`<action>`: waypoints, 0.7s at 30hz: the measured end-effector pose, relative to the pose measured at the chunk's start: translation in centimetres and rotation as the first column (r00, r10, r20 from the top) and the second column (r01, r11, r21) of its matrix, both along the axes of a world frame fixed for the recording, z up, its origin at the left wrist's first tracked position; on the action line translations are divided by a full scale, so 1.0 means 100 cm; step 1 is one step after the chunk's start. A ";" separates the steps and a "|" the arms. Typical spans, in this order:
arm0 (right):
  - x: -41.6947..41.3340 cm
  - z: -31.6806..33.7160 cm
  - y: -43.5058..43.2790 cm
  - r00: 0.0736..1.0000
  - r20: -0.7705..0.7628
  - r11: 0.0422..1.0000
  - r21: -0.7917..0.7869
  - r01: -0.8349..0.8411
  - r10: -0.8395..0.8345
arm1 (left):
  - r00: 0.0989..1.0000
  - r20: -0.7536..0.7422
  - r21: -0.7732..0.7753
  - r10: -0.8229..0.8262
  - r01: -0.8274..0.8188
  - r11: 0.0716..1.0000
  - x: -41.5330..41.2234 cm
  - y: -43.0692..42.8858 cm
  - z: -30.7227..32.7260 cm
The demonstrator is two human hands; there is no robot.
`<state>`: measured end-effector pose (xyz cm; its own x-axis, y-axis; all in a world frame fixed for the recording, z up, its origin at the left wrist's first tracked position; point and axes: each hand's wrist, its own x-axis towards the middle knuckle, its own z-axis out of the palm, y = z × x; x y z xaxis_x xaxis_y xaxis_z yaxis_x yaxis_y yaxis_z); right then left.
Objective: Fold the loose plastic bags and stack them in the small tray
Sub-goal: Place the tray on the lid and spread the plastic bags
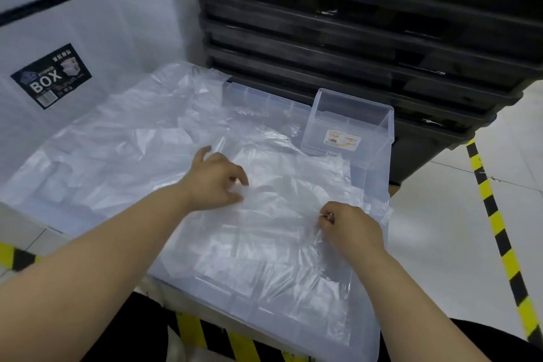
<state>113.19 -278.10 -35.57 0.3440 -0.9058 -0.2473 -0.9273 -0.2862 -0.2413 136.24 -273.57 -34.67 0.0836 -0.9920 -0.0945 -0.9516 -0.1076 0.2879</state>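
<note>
Head view: a limp plastic bag (282, 200) lies spread on a clear box lid (374, 258), just in front of the small tray (346, 123). The left hand (217, 179) and right hand (348, 226) pinch it with curled fingers (239, 178). The film looks thin, light and slippery, so it is best gripped at its edges.

Warehouse, stacked black crates (352, 23), hazard-striped floor tape (496, 223)

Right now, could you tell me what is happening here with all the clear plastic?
A person is working a thin clear plastic bag spread flat on a large translucent storage-box lid. The left hand and the right hand each pinch the film, apparently starting a fold. The small clear plastic tray stands at the lid's far right corner, with no folded bag showing in it. More loose bags lie to the left.
</note>
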 end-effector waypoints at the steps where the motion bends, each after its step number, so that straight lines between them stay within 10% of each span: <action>1: 0.000 -0.001 0.000 1.000 -0.003 1.000 -0.004 0.000 0.000 | 1.000 0.028 -0.007 0.015 -0.014 1.000 0.009 0.001 0.004; 8: 0.003 0.000 0.001 0.997 -0.063 0.998 -0.056 -0.038 0.035 | 0.957 0.066 -0.191 0.283 -0.266 0.945 0.046 0.021 0.019; 12: 0.005 0.003 0.000 0.990 -0.115 0.994 -0.069 -0.090 0.081 | 0.994 0.105 -0.518 -0.016 0.068 0.853 -0.010 0.026 0.008; 18: 0.010 0.007 -0.008 0.991 -0.111 0.997 -0.011 -0.073 0.072 | 0.938 0.212 0.029 -0.274 0.274 0.961 -0.086 0.053 -0.033; 21: 0.008 0.007 -0.005 0.994 -0.087 0.996 0.062 -0.065 0.071 | 0.944 0.231 0.042 -0.236 0.233 0.972 -0.072 0.050 -0.043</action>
